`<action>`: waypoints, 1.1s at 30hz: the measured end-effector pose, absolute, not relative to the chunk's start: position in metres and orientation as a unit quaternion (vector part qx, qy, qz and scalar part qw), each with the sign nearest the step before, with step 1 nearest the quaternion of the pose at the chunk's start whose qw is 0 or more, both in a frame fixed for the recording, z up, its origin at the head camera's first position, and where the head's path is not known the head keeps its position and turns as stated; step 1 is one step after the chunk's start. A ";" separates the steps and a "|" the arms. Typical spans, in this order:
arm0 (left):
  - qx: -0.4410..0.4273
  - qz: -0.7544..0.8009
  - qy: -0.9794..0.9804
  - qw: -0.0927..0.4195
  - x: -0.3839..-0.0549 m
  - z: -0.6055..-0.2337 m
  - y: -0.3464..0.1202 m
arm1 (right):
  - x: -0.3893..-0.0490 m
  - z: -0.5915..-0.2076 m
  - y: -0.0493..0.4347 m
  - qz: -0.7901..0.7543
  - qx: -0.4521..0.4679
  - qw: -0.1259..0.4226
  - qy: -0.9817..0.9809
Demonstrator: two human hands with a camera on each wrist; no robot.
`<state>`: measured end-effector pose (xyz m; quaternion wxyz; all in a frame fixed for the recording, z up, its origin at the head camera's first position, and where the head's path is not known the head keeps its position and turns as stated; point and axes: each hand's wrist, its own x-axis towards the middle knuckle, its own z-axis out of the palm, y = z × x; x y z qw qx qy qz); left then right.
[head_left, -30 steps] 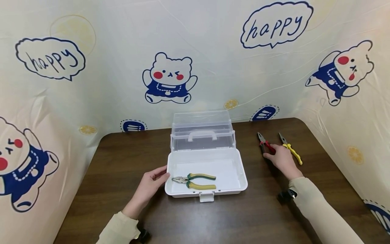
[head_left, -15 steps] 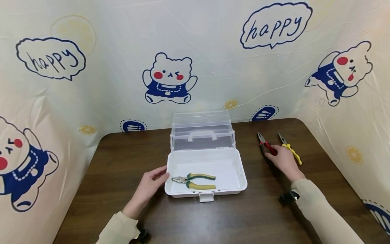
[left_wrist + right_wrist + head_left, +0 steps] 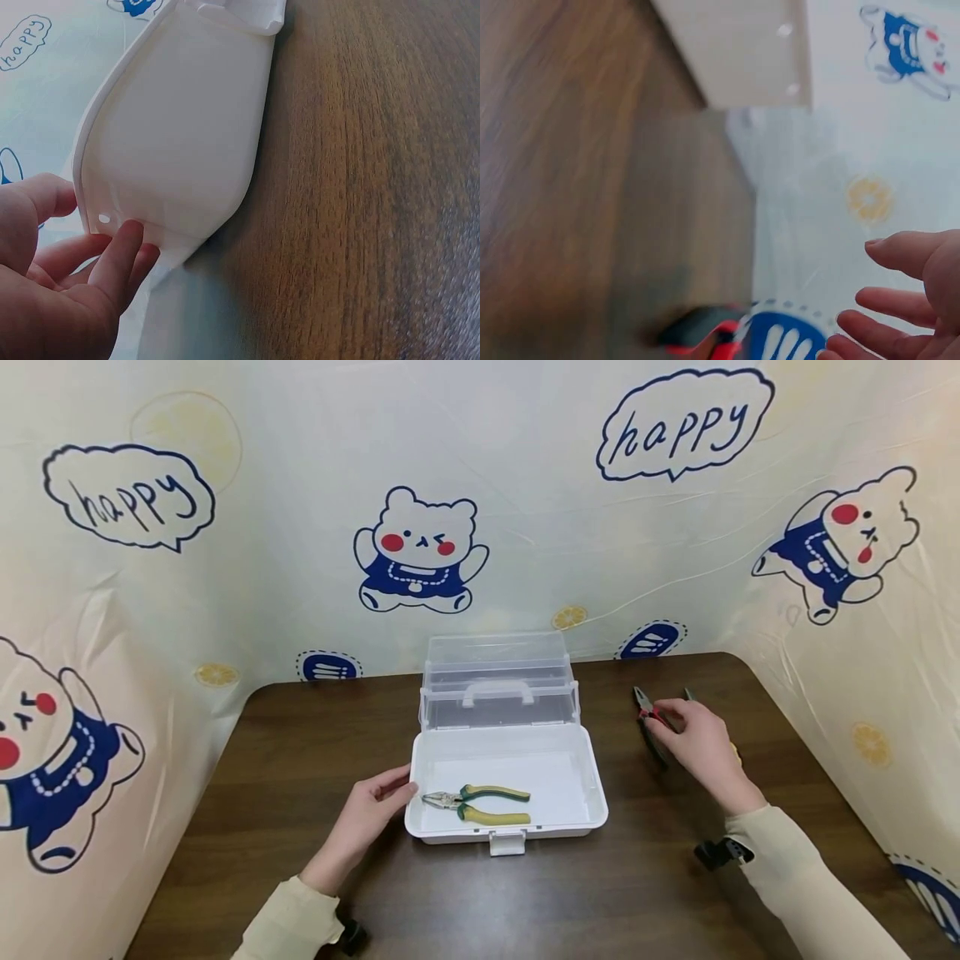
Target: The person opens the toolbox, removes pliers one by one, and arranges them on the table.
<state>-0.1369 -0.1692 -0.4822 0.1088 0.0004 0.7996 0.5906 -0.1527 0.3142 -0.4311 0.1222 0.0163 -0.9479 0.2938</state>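
Note:
My left hand (image 3: 366,817) holds the left end of an open white toolbox (image 3: 581,777), its thumb at the rim and several fingers on the outer wall (image 3: 172,112). Inside the box lie combination pliers (image 3: 491,818) with yellow-green handles, jaws toward the left. Over to the right, my right hand (image 3: 701,743) is above pliers with red and black handles (image 3: 654,747), hiding part of them. In the right wrist view its fingers are spread, apart from those pliers (image 3: 705,334). Yellow-handled needle-nose pliers (image 3: 689,694) are mostly covered by this hand.
The toolbox's clear lid (image 3: 495,652) with a handle stands raised at the back. Everything rests on a dark wooden table (image 3: 315,743). A printed curtain (image 3: 525,527) hangs along the table's back and sides.
My right hand has come off the red and black pliers' handles and now covers most of the yellow-handled pair. My left hand and the toolbox stay put.

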 end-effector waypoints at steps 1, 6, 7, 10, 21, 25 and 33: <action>0.000 0.591 0.800 0.108 -0.137 -0.482 -0.169 | -0.152 -0.428 0.310 0.296 0.023 0.127 -0.947; 0.002 0.595 0.797 0.107 -0.137 -0.482 -0.170 | -0.151 -0.414 0.291 0.306 0.054 0.126 -0.942; 0.003 0.600 0.793 0.107 -0.136 -0.482 -0.170 | -0.150 -0.412 0.286 0.310 0.060 0.122 -0.941; 0.006 0.612 0.783 0.109 -0.136 -0.481 -0.169 | -0.152 -0.406 0.273 0.326 0.081 0.113 -0.935; 0.002 0.616 0.779 0.114 -0.135 -0.482 -0.170 | -0.154 -0.402 0.223 0.371 0.224 0.063 -0.899; 0.002 0.614 0.781 0.114 -0.135 -0.483 -0.171 | -0.155 -0.405 0.207 0.373 0.285 0.037 -0.882; 0.010 0.603 0.790 0.108 -0.137 -0.484 -0.171 | -0.158 -0.411 0.178 0.364 0.342 -0.045 -0.865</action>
